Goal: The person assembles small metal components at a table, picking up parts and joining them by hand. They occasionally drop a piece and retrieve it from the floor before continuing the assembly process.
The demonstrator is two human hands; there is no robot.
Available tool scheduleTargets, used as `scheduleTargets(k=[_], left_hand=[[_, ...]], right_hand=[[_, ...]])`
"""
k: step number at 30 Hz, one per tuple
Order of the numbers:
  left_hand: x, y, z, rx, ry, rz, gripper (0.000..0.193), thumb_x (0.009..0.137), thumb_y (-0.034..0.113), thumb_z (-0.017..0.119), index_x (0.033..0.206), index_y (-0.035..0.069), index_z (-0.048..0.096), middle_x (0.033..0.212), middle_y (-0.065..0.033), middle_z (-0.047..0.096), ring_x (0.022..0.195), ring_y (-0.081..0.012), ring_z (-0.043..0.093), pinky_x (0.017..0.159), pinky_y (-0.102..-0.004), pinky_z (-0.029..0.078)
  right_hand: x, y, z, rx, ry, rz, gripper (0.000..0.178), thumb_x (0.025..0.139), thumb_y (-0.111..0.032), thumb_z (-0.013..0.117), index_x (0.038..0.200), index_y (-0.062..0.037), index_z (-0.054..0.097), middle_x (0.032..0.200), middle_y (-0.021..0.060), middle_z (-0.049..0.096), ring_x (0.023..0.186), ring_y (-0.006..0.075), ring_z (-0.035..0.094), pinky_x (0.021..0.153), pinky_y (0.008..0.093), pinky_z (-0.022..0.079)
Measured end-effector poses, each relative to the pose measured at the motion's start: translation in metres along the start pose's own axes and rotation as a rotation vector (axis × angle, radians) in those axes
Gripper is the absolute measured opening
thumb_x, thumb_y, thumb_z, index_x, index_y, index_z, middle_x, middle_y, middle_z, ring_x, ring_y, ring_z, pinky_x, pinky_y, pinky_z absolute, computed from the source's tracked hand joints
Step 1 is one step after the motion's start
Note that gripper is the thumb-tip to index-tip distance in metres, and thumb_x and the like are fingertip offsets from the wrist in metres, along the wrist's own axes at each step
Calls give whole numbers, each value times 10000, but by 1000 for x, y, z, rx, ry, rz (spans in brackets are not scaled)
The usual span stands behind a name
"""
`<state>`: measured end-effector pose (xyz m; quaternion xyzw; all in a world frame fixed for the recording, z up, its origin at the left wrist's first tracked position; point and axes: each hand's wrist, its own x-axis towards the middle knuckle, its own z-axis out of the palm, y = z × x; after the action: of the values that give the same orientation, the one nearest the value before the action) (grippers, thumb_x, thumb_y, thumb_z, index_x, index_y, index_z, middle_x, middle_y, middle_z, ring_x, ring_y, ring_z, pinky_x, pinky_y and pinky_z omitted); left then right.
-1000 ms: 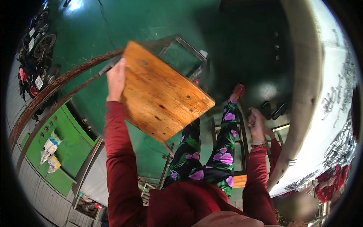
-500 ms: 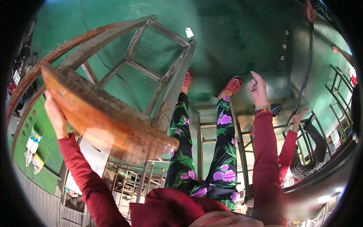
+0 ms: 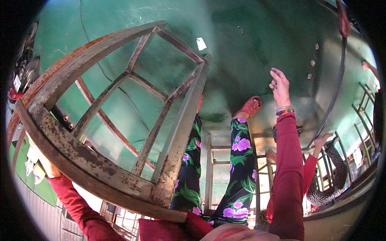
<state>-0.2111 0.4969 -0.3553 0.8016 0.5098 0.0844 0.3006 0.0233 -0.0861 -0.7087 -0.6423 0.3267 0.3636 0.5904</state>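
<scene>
A stool with a worn, rust-spotted metal frame (image 3: 100, 152) and a wooden seat (image 3: 84, 172) is tipped over on my left. Its legs stretch away toward the green floor, and its open underside faces up. My left hand (image 3: 47, 164) grips the outer edge of the seat; most of its fingers are hidden or washed out by light. Raised over the floor, my right hand (image 3: 280, 86) is apart from the stool, its fingers bent and drawn together. Anything small between them cannot be made out.
A dark hose (image 3: 339, 80) hangs at the right. Small pale pieces (image 3: 313, 63) and a white scrap (image 3: 201, 43) lie on the green floor (image 3: 249, 44). Another person's arm (image 3: 311, 168) and patterned trouser leg (image 3: 333, 180) are at the right, among metal stool frames (image 3: 364, 102).
The stool's seat has tilted toward me, so its wooden top has turned from view and its underside shows more. My left hand has moved lower. My right hand has turned slightly, fingertips leftward.
</scene>
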Motion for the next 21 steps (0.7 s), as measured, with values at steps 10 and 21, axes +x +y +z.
scheduleTargets(k=[10,21], left_hand=[[-7,-13,22,55,24,22,565,971,455,346,1272,-10,455,1237,-116,498,1117,-195,471,963,-323,358],[-18,7,43,239,71,150,582,964,470,346,1280,-8,447,1252,-127,484,1135,-210,455,975,-337,343]], right_hand=[[46,-9,7,-191,92,-110,299,802,-119,687,1081,-99,580,686,-73,486,494,22,337,437,191,305],[177,30,117,-906,247,-642,365,797,-276,680,1064,-84,520,806,167,623,779,354,615,674,447,465]])
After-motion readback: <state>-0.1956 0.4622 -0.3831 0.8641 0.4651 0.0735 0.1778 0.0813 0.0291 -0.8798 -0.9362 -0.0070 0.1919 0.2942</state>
